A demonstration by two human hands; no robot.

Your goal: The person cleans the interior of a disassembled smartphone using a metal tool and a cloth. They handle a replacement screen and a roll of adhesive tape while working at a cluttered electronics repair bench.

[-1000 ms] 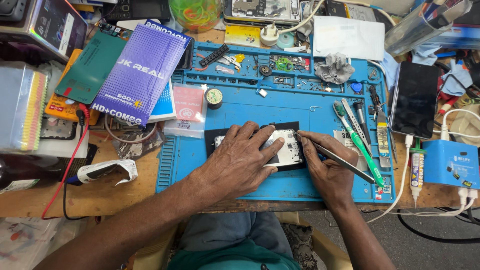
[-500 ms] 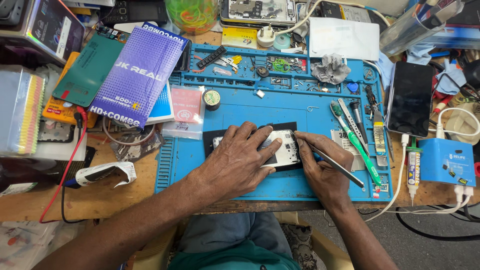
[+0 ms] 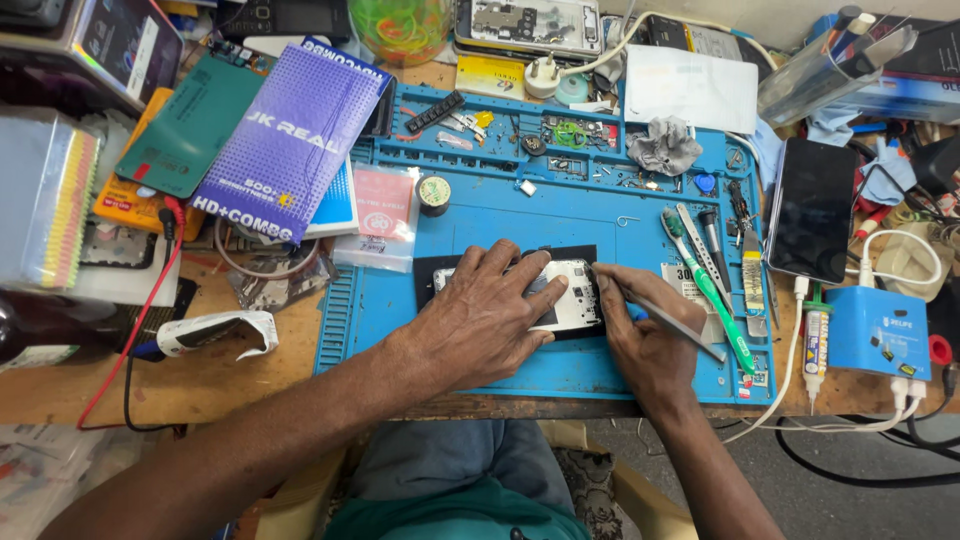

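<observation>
An opened white phone point(image 3: 568, 292) lies on a black pad point(image 3: 428, 282) in the middle of a blue repair mat point(image 3: 560, 215). My left hand point(image 3: 485, 315) lies flat over the phone's left part and presses it down. My right hand point(image 3: 645, 335) grips thin metal tweezers point(image 3: 685, 335), with their tip touching the phone's right edge. Most of the phone's left half is hidden under my left hand.
Screwdrivers and a green-handled tool point(image 3: 712, 290) lie on the mat's right side. A black smartphone point(image 3: 812, 210) and a blue box with cables point(image 3: 880, 332) sit further right. A purple booklet point(image 3: 285, 140), a solder roll point(image 3: 433, 192) and a grey rag point(image 3: 665, 145) lie behind.
Both hands stay on the phone. The tweezers' tip has shifted slightly along the phone's right edge; the rest of the apparent shift comes from my head moving.
</observation>
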